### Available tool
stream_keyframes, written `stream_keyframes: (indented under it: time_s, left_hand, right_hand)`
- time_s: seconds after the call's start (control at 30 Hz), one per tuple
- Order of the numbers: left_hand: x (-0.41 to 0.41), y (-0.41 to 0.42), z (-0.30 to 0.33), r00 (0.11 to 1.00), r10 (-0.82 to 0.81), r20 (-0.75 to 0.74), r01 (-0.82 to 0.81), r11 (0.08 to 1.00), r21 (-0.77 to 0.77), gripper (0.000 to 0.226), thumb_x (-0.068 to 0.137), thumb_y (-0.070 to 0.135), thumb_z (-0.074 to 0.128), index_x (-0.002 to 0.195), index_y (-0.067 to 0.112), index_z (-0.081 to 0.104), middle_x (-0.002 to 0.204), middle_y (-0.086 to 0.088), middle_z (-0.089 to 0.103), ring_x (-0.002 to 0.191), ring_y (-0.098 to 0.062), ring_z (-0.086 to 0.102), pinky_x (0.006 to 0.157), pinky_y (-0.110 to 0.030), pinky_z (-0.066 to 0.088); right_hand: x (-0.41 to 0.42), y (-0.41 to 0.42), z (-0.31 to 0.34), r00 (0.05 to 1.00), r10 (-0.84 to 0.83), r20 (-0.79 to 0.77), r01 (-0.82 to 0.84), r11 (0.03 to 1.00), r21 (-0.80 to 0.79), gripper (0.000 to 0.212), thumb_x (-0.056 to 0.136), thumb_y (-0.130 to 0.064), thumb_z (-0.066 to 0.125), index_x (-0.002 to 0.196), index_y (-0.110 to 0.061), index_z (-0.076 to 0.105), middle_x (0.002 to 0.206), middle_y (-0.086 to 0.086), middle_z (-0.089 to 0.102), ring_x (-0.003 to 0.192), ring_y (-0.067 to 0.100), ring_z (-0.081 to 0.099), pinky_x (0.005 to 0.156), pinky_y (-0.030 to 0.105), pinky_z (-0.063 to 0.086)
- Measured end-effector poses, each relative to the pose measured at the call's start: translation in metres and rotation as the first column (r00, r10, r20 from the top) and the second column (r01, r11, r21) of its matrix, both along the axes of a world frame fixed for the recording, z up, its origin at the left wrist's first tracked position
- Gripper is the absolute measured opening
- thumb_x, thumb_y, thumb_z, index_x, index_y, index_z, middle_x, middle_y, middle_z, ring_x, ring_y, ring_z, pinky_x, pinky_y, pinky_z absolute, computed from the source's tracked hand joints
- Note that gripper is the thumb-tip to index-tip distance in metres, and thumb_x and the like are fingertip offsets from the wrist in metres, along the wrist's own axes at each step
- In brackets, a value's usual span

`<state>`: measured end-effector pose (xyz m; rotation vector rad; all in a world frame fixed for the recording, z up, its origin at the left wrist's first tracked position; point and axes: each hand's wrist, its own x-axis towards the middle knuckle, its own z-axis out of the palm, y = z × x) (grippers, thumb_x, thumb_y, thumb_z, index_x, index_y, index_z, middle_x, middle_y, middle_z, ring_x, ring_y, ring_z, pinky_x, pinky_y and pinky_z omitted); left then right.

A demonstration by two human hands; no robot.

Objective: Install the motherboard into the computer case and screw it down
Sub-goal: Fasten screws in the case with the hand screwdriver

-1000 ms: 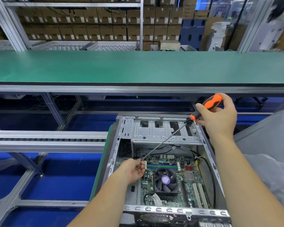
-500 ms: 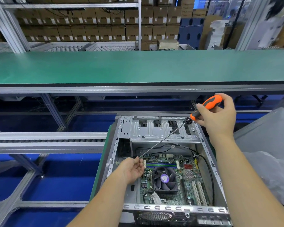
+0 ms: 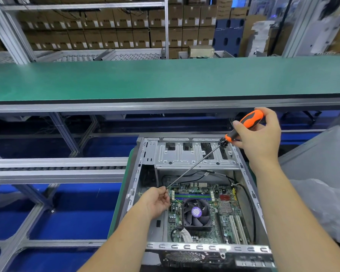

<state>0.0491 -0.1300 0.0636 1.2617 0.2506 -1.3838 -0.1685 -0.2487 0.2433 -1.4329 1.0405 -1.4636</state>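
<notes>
right hand (image 3: 260,138) grips the orange screwdriver (image 3: 243,125) handle upper right, left hand (image 3: 156,203) pinches its tip over the motherboard (image 3: 214,218) in the case (image 3: 196,156).

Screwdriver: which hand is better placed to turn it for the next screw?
Right. The right hand grips the screwdriver by its orange handle; the left hand only guides the tip at the motherboard corner.

Green mat (image 3: 119,195) under open computer case (image 3: 249,185), which lies flat on it; motherboard (image 3: 224,216) sits in case floor. Crinkled plastic sheet (image 3: 322,205) just right of case. Long green bench (image 3: 165,79) behind.
</notes>
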Motion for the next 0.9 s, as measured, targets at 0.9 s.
stream_keyframes:
  time_s: [0.9]
  left_hand:
    - [0.0008, 0.0017, -0.0021, 0.997, -0.065, 0.042, 0.063, 0.997, 0.036, 0.01, 0.099, -0.002, 0.053, 0.101, -0.005, 0.062, 0.079, -0.012, 0.059, 0.069, -0.017, 0.054, 0.064, -0.031, 0.049]
  right_hand:
    - [0.0086, 0.0012, 0.0036, 0.998, 0.007, -0.068, -0.012, 0.998, -0.067, 0.047, 0.087, -0.003, 0.075, 0.119, -0.027, 0.052, 0.069, -0.001, 0.067, 0.067, 0.021, 0.075, 0.059, 0.037, 0.063]
